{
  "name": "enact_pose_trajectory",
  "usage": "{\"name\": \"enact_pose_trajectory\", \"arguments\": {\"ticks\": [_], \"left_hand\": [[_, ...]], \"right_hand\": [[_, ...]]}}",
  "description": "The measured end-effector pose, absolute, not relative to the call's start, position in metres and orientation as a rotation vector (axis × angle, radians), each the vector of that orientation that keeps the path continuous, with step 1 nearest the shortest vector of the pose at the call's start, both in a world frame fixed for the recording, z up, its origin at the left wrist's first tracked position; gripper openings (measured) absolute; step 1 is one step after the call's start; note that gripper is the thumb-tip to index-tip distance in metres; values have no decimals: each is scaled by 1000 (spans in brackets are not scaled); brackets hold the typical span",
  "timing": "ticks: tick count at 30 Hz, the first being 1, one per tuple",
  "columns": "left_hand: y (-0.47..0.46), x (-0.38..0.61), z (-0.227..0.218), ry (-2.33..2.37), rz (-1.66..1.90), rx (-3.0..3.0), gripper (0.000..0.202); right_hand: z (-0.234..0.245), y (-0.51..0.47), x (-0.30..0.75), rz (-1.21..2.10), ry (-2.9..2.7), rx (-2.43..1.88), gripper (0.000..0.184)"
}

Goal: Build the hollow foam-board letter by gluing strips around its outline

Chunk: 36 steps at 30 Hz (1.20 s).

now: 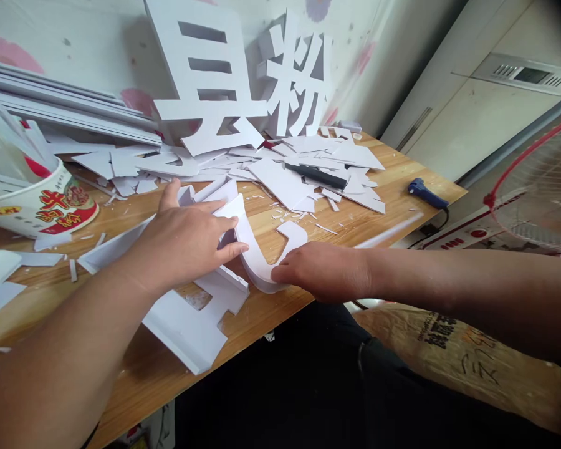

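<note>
A white foam-board cut-out (187, 324) in the form of a large character lies flat on the wooden table (402, 174) near its front edge. My left hand (187, 240) rests on it palm down, fingers stretched out and pressing the board. A narrow white curved strip (257, 255) stands along the edge of the cut-out and hooks upward at its far end. My right hand (322, 271) lies at the table's front edge, fingers curled and pinching the lower bend of that strip.
Two finished white characters (206, 75) lean on the wall behind several foam offcuts (303, 162). A black knife (318, 176) lies on the scraps, a blue tool (425, 193) at the right corner. A paper bucket (42, 199) stands left, a red fan (542, 181) right.
</note>
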State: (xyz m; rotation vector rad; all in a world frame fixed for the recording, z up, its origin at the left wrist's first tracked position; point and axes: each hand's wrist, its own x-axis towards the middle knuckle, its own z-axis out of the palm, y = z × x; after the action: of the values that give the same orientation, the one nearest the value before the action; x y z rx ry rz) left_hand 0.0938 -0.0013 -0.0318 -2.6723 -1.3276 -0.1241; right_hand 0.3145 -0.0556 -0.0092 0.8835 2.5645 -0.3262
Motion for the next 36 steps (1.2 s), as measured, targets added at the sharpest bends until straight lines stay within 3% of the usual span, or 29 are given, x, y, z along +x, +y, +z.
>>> {"name": "enact_pose_trajectory", "arguments": {"ticks": [18, 26, 29, 33, 36], "left_hand": [[-3, 92, -31, -1345, -217, -2734, 42], [-2, 92, -33, -1283, -210, -2654, 50], [-2, 92, -33, -1292, -242, -2677, 47], [-2, 94, -32, -1377, -292, -2682, 40], [-2, 94, -33, -1375, -251, -2662, 43]], "right_hand": [[-22, -32, 327, -163, 2786, 558, 19], [-66, -72, 359, 504, 3114, 1202, 22], [-77, -84, 380, 691, 3012, 1549, 42], [-76, -95, 401, 892, 2819, 1752, 42], [-67, -98, 406, 798, 2768, 1814, 36]]}}
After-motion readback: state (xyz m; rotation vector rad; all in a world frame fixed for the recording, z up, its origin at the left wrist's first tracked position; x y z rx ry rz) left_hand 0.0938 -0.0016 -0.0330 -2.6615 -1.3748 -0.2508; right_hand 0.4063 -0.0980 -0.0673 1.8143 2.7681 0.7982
